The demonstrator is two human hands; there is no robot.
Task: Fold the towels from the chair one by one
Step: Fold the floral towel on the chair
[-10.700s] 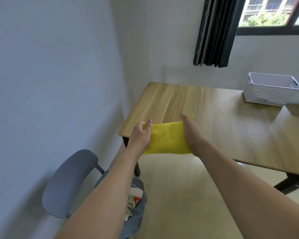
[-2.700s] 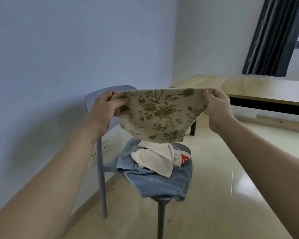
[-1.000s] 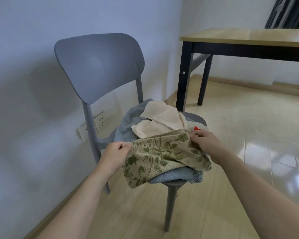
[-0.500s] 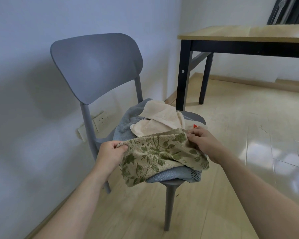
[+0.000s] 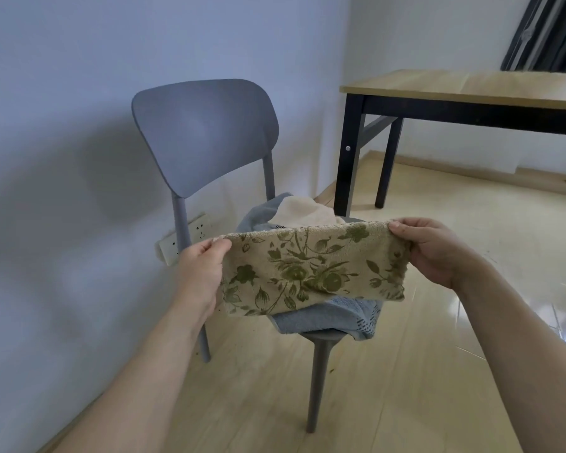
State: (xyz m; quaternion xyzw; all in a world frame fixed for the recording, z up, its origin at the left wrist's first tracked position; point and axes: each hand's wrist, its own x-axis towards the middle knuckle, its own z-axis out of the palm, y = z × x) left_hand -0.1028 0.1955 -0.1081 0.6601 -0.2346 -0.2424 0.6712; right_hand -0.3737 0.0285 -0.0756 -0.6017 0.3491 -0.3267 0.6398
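A beige towel with a green flower print [image 5: 311,273] hangs folded in half, stretched between my two hands just above the seat of the grey chair [image 5: 206,132]. My left hand [image 5: 201,273] pinches its left top corner and my right hand [image 5: 435,253] grips its right end. On the seat behind it lie a cream towel [image 5: 303,210] and, underneath, a blue towel [image 5: 327,317] that droops over the front edge. The flowered towel hides most of the pile.
A wooden table with black legs [image 5: 471,89] stands at the right behind the chair. A wall socket [image 5: 190,237] sits low on the wall at the left of the chair. Dark curtains [image 5: 546,31] hang at the top right. Light wooden floor lies all around.
The flowered towel lay on the pile half a second ago. Now both hands have lifted it off the seat and pulled it taut between them, moving further apart.
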